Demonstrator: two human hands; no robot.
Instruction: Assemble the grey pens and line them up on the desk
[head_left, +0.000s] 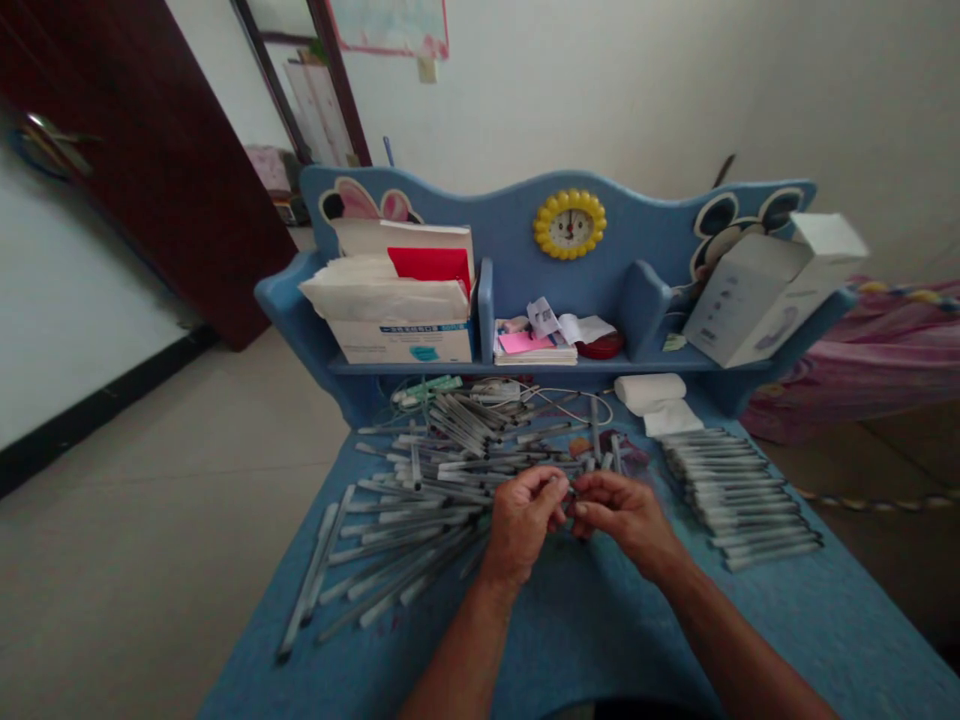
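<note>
My left hand (525,515) and my right hand (622,515) meet above the middle of the blue desk (592,640), fingers pinched. Between the fingertips is something small and dark, too small to name. Loose grey pens (420,530) with dark ends lie spread in a heap to the left of and behind my left hand. Right of my right hand, more pens (742,500) lie side by side in a neat stack.
Behind the pens are a white paper roll (649,392) and a white cable (592,395). The blue shelf (517,190) holds a stuffed cardboard box (401,340), papers (532,352), a yellow flower clock (570,225) and a tilted white box (750,300).
</note>
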